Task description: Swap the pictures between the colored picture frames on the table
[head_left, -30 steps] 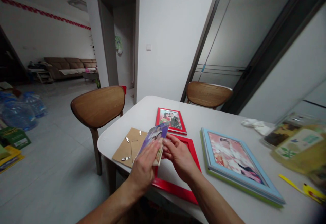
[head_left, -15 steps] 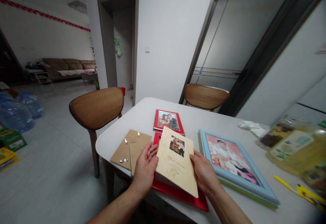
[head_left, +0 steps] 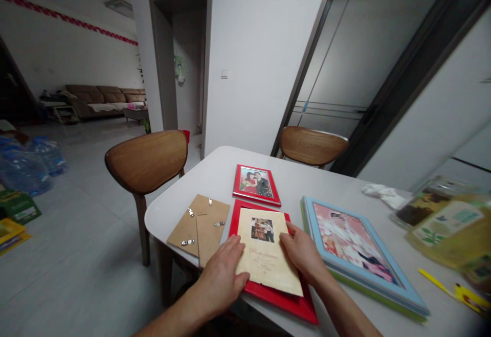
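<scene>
On the desk [head_left: 205, 176], the cream sheet [head_left: 270, 275] lies over the red frame [head_left: 286, 306], between the two hands. Light, even pressure from both sides would suit it best, squaring its edges to the frame without bowing the paper. The left hand [head_left: 219, 278] is open, fingers spread along the left edge, thumb near the lower corner. The right hand [head_left: 304, 252] has bent fingers at the upper right edge; whether they pinch it, I cannot tell.
</scene>
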Action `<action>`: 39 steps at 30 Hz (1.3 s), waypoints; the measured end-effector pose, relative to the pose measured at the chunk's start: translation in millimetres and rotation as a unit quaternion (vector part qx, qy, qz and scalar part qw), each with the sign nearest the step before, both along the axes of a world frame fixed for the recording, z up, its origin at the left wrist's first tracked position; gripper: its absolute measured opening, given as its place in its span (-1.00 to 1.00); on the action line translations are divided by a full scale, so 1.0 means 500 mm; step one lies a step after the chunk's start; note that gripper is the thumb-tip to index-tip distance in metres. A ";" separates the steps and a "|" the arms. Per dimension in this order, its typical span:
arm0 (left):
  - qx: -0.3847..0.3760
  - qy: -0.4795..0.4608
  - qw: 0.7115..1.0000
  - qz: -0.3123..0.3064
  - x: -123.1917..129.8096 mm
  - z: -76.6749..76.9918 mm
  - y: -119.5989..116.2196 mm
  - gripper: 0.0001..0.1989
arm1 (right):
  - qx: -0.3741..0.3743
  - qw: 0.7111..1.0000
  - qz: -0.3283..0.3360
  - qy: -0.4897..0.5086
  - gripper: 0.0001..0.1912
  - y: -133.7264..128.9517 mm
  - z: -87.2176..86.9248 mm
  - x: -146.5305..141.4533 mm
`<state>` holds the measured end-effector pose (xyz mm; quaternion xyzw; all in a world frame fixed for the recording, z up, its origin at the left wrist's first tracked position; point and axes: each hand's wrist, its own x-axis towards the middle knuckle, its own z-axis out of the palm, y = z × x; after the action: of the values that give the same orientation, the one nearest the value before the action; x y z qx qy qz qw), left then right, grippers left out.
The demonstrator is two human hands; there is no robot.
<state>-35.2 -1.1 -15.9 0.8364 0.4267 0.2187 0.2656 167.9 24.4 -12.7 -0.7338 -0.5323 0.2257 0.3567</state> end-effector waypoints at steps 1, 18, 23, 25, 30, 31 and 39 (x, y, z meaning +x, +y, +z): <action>0.004 0.009 1.000 -0.003 0.001 0.001 0.001 -0.49 | -0.010 0.998 0.010 -0.064 -0.62 0.001 0.004 0.000; 0.040 0.139 0.985 0.089 -0.182 -0.009 0.056 -0.28 | 0.099 0.947 0.181 -0.245 -0.66 -0.027 0.022 -0.142; 0.072 0.122 0.981 0.133 -0.222 -0.030 0.078 -0.40 | 0.085 0.929 0.244 -0.266 -0.54 -0.029 0.014 -0.276; 0.092 0.099 0.982 0.135 -0.229 -0.038 0.083 -0.42 | 0.073 0.932 0.240 -0.260 -0.55 -0.023 0.005 -0.298; 0.119 0.053 0.984 0.119 -0.221 -0.031 0.081 -0.42 | 0.110 0.955 0.243 -0.132 -0.50 -0.025 0.015 -0.275; 0.125 0.041 0.985 0.114 -0.210 -0.022 0.076 -0.42 | 0.127 0.956 0.240 -0.113 -0.49 -0.031 0.023 -0.259; 0.100 -0.027 0.995 0.012 -0.048 0.033 0.021 -0.44 | 0.108 0.973 0.168 -0.115 -0.62 -0.117 0.046 -0.078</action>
<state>-59.0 9.4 0.6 0.8475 0.4054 0.2854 0.1895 128.7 -34.1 10.2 -0.6122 -0.7066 0.1373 0.3271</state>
